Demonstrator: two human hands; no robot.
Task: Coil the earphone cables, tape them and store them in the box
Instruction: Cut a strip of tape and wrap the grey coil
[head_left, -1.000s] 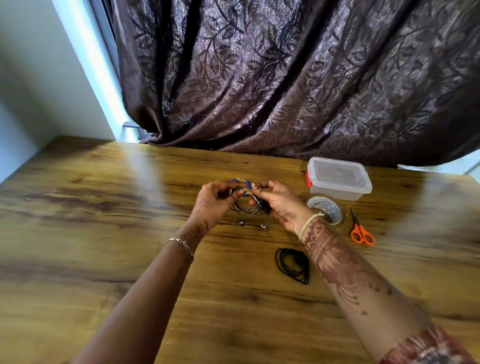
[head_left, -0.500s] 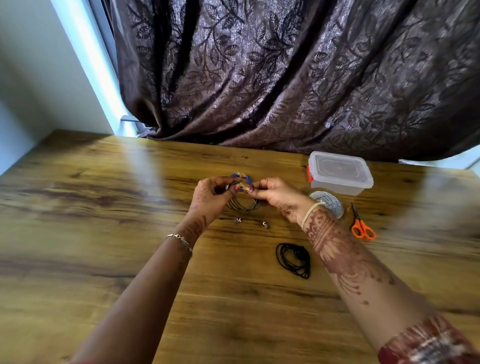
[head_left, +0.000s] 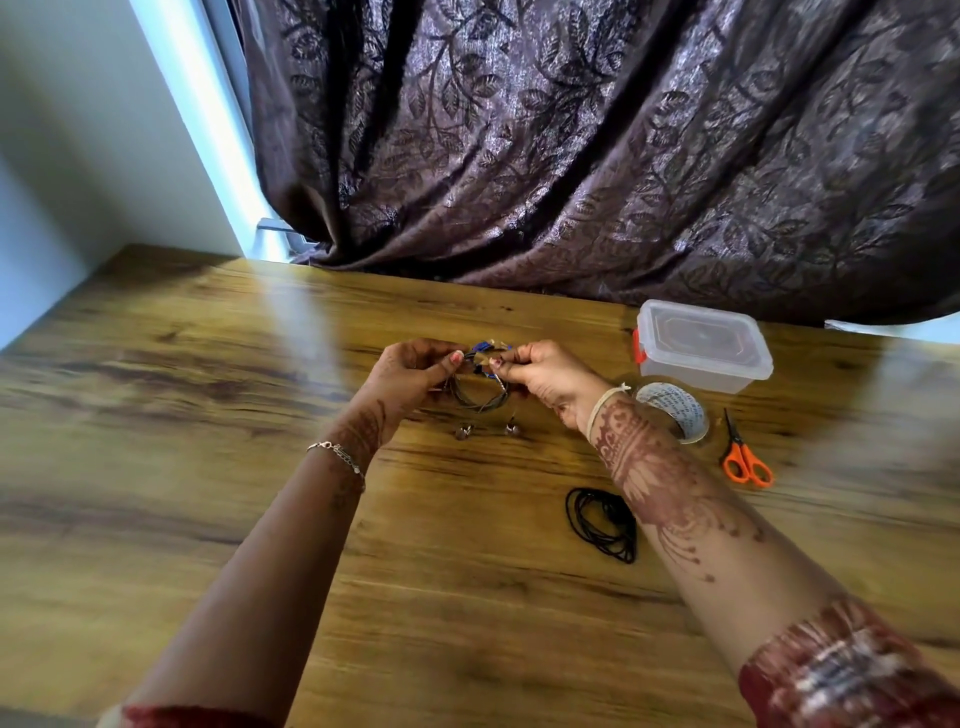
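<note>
Taping step, by the look of it. Grey earphone coil (head_left: 478, 400) held up over the worktop (head_left: 208, 415), near its middle, earbuds (head_left: 464, 431) dangling close to the wood. Pinched at the top from both sides:
- left hand (head_left: 410, 374), fingers (head_left: 449, 361) clamped on the loops
- right hand (head_left: 545, 374), fingers (head_left: 511, 358) clamped on a blue-and-tan bit (head_left: 491, 349) at the same spot. Probably tape, too blurred to confirm.

To do it well:
- Pin all loops flat together under the left thumb before wrapping.
- Pull the tape snug round the whole bundle, not just the outer strands.
- Press the free end down onto itself.
- Avoid trapping the earbud leads or squashing the coil out of round.

Nothing boxed yet. Black coil (head_left: 602, 525) lying on the wood just beside the right forearm; taped or not, can't tell. Box (head_left: 701, 345) at far right with lid on, so needs opening first. Tape roll (head_left: 675, 410) just in front of it, orange scissors (head_left: 745, 460) beside the roll.

Glossy wood-grain surface, window glare in patches. Dark leaf-pattern curtain (head_left: 571, 156) hanging along the far edge, pale wall (head_left: 78, 130) at left.
</note>
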